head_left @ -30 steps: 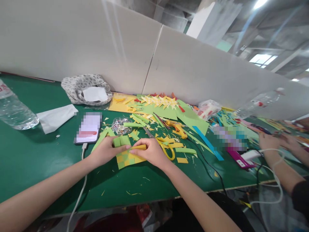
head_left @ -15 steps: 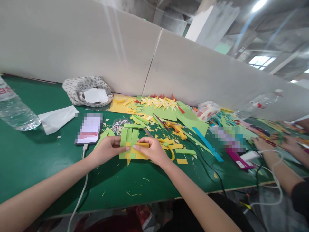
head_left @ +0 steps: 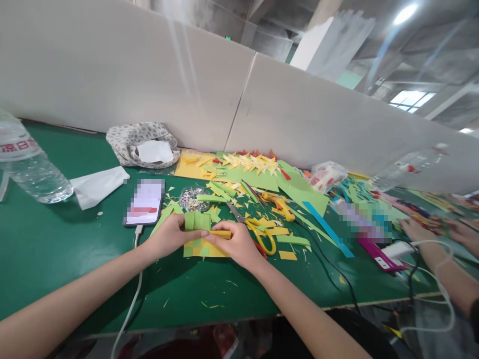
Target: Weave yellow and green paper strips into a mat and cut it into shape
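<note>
My left hand pinches the left side of a small woven sheet of green and yellow paper strips. My right hand grips the same weave from the right, thumb near the left thumb, with a yellow strip under its fingers. Green strips stand bent up behind the thumbs. Just beyond my right hand lie yellow-handled scissors, blades pointing away to the left. A bag of small beads rests behind the weave.
A phone on a cable lies left, beside a water bottle. Yellow glue gun, paper scraps and a woven yellow piece are farther back. A blue strip lies right. At far right another person's hands work.
The green strips, spread upright before, now look folded over and shorter above my thumbs. More of the checkered weave shows below my hands. The whole view has shifted slightly.
</note>
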`<state>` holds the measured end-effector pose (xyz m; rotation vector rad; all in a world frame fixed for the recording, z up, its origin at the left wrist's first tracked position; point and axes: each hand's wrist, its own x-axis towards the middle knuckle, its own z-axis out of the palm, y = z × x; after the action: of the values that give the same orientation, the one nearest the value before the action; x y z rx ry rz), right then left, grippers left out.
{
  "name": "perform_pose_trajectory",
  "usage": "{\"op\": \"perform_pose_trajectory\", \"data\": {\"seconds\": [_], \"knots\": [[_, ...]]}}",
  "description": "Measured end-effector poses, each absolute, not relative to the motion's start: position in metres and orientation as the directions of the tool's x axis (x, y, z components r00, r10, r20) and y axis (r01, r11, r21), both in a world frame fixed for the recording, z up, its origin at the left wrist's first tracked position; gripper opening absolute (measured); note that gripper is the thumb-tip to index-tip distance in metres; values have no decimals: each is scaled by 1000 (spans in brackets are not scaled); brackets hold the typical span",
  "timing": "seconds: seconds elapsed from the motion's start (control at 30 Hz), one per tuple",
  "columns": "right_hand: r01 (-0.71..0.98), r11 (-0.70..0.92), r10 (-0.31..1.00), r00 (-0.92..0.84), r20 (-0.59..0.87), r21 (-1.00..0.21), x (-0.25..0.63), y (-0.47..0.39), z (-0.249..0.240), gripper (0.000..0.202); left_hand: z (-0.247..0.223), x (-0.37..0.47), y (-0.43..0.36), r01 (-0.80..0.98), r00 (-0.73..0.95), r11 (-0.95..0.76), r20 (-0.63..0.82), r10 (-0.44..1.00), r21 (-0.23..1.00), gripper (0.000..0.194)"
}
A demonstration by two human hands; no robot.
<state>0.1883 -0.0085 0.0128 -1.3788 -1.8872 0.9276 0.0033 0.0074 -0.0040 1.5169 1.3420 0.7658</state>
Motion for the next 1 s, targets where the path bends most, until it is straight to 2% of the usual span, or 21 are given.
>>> {"op": "perform_pose_trajectory", "data": {"seconds": [0.13, 0.23, 0.33, 0.6, 0.8, 1.0], "knots": [[506, 174, 982, -152, 111, -845, 193, -4, 14, 21, 6, 4, 6, 170, 356, 31, -90, 930, 985, 23], [461, 128, 992, -69, 108, -878, 196, -1, 13, 25, 6, 5, 6, 78, 367, 116, -137, 920, 990, 21], [448, 106, 993, -89, 73, -888, 198, 0, 12, 27, 4, 5, 7, 81, 330, 156, -174, 928, 984, 22], [498, 100, 995, -69, 76, -861, 200, 1, 15, 28, 3, 4, 8, 114, 325, 101, -133, 936, 988, 26], [520, 157, 973, -229, 40, -839, 190, -7, 15, 23, 10, 5, 5, 185, 339, 21, -84, 937, 982, 22], [469, 138, 966, -257, 15, -873, 189, -7, 14, 24, 11, 5, 4, 151, 362, 31, -84, 928, 988, 22]]}}
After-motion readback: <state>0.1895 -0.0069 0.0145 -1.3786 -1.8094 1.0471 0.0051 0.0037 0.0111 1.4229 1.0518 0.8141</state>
